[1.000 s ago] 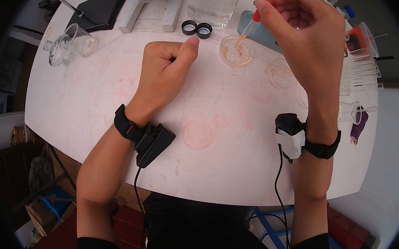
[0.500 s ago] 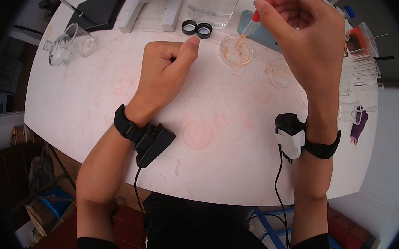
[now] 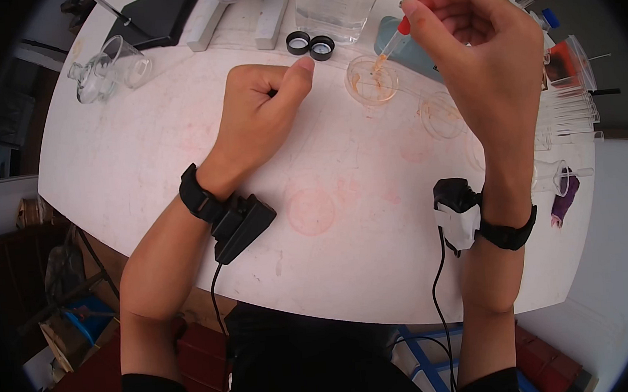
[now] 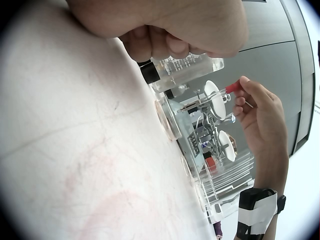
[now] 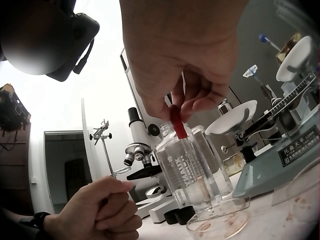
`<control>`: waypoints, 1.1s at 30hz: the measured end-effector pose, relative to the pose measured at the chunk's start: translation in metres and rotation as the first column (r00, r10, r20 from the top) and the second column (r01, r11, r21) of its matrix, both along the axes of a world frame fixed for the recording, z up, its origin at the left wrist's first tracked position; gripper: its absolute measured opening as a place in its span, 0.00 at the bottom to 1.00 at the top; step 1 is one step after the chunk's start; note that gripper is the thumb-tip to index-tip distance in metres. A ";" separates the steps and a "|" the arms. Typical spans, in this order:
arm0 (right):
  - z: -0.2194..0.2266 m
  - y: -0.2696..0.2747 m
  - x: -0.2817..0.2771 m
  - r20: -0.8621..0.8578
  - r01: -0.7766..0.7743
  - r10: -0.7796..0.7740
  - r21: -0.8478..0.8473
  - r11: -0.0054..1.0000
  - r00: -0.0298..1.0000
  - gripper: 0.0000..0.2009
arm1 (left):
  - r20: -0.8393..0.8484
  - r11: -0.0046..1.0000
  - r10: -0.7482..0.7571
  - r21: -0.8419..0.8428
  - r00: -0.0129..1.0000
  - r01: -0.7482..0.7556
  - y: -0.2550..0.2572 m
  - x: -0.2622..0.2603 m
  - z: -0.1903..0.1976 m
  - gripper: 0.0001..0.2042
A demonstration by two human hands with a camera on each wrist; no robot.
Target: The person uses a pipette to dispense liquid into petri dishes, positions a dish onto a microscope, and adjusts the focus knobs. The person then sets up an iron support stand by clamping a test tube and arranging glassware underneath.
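Head view: right hand (image 3: 489, 45) raised above the far right part of the white table (image 3: 144, 164), thumb and fingers pinching the red bulb of a glass dropper (image 3: 391, 44). Dropper slants down and to the left; its tip hangs over a small glass petri dish (image 3: 371, 80) that carries orange-brown residue. Whether the tip touches the dish cannot be told from this view.

Left hand (image 3: 261, 116) rests on the table just left of the dish, fingers curled into a loose fist, thumb laid along the top, nothing held. Two black screw caps (image 3: 310, 45) lie side by side just beyond it. A clear glass bottle (image 3: 337, 1) stands at the far edge behind the caps. A second petri dish (image 3: 441, 113) sits right of the first, also stained. A tipped glass beaker (image 3: 112, 68) lies at far left, and the base of a microscope (image 3: 170, 13) is at the far edge.

Right wrist view: fingers (image 5: 200, 97) grip the red bulb from above; the glass stem runs down in front of the bottle (image 5: 187, 170) toward the petri dish (image 5: 220, 220). A balance scale (image 5: 272, 145) stands to the right, the microscope (image 5: 137, 150) behind the left hand (image 5: 95, 210).

Left wrist view: curled fingers (image 4: 165, 45) at top; right hand (image 4: 262, 120) with dropper (image 4: 220, 92) beyond.
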State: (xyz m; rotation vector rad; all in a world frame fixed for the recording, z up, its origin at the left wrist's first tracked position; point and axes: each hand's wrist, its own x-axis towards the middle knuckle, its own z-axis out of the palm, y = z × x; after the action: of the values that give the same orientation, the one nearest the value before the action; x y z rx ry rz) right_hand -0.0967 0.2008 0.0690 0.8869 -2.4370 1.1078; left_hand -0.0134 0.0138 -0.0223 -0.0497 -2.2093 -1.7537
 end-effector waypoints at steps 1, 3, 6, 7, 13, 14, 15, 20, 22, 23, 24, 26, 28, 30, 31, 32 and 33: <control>0.000 0.000 0.000 0.000 0.000 0.000 0.000 1.000 1.000 0.09 | -0.001 1.000 0.002 -0.001 1.000 -0.002 0.000 0.000 0.000 0.24; 0.001 0.000 0.000 0.009 -0.009 0.009 -0.001 1.000 1.000 0.08 | 0.002 1.000 0.002 0.001 1.000 -0.002 0.000 0.000 0.000 0.24; 0.001 0.001 0.000 0.027 -0.001 0.002 -0.011 1.000 1.000 0.08 | 0.003 1.000 -0.003 0.009 1.000 0.003 0.000 0.000 0.000 0.24; 0.002 0.001 0.000 0.026 -0.002 0.002 -0.011 1.000 1.000 0.08 | 0.000 1.000 -0.008 0.015 1.000 0.008 0.000 0.000 0.000 0.24; 0.005 0.006 -0.001 0.045 -0.006 0.009 -0.069 0.998 0.999 0.08 | 0.000 1.000 -0.011 0.027 1.000 0.011 0.000 0.000 0.001 0.24; 0.005 0.007 -0.002 0.061 -0.006 0.011 -0.093 0.996 0.998 0.08 | -0.001 1.000 -0.011 0.026 1.000 0.011 0.000 0.000 0.001 0.24; 0.006 0.009 -0.002 0.076 -0.005 0.014 -0.117 0.993 0.997 0.08 | 0.002 0.999 -0.013 0.031 1.000 0.013 0.000 0.000 0.000 0.24; 0.017 0.016 0.000 0.059 0.032 -0.024 -0.144 0.989 0.998 0.09 | 0.011 1.000 -0.010 0.030 1.000 0.010 -0.001 0.000 -0.001 0.24; 0.021 0.019 0.000 0.062 0.015 -0.003 -0.188 0.982 0.998 0.09 | 0.018 0.999 -0.010 0.032 1.000 0.009 -0.001 0.000 -0.001 0.25; 0.024 0.021 0.002 0.074 0.050 -0.035 -0.207 0.977 0.997 0.09 | 0.013 0.999 -0.011 0.032 1.000 0.011 -0.001 0.000 0.000 0.25; 0.028 0.023 0.004 0.085 0.085 -0.067 -0.226 0.970 0.994 0.09 | 0.023 1.000 -0.008 0.028 1.000 0.007 -0.001 0.000 0.000 0.25; 0.035 0.030 0.008 0.112 0.153 -0.129 -0.240 0.959 0.985 0.09 | 0.023 1.000 -0.006 0.023 1.000 0.006 -0.001 0.002 0.001 0.25; 0.046 0.031 0.015 0.085 0.241 -0.225 -0.287 0.927 0.971 0.10 | 0.026 1.000 -0.003 0.030 1.000 0.002 0.000 0.002 0.004 0.24; 0.054 0.050 0.014 0.055 0.247 -0.241 -0.273 0.930 0.969 0.10 | 0.023 1.000 -0.015 0.015 1.000 0.014 -0.001 0.002 0.003 0.25; 0.060 0.058 0.014 0.031 0.253 -0.254 -0.259 0.932 0.967 0.11 | 0.027 1.000 -0.024 -0.002 0.999 0.024 -0.003 0.002 0.002 0.25; 0.063 0.065 0.017 0.005 0.299 -0.310 -0.272 0.915 0.951 0.11 | 0.015 0.999 -0.036 -0.002 0.999 0.036 -0.004 0.003 0.002 0.25; 0.067 0.072 0.020 -0.008 0.314 -0.328 -0.273 0.910 0.945 0.11 | 0.033 1.000 -0.021 -0.008 0.999 0.021 -0.003 0.004 0.002 0.25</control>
State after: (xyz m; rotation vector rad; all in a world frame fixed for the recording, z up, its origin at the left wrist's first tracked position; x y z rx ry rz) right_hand -0.0767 0.2728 0.1361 0.4061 -2.2137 1.2288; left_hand -0.0096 0.0106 -0.0201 -0.0464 -2.2474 -1.7692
